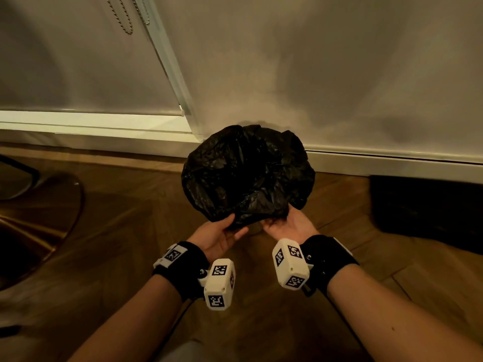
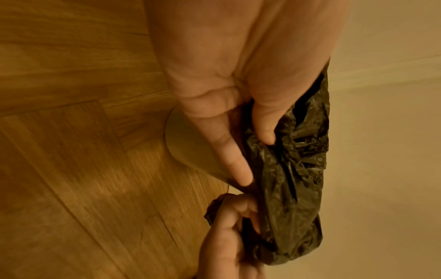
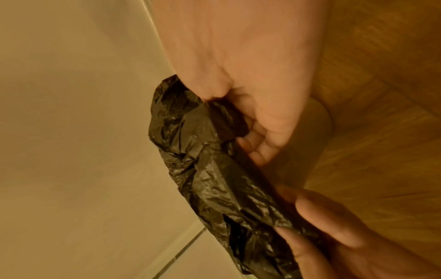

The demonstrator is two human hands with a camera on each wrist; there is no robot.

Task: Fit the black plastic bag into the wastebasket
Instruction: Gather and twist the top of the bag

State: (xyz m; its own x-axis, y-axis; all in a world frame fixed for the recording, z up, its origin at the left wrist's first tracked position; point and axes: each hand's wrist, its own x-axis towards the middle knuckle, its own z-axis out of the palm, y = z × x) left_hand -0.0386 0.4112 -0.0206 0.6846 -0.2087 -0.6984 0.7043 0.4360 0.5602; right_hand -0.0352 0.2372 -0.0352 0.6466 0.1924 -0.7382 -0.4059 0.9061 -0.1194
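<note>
Left hand (image 1: 219, 237) pinches the near edge of the black plastic bag (image 1: 247, 173) between thumb and fingers; right hand (image 1: 288, 226) grips the same edge at its 3 o'clock side. Bag spreads over the pale wastebasket (image 2: 188, 143), standing on the wood floor (image 1: 130, 231) against the wall (image 1: 313, 74).
</note>
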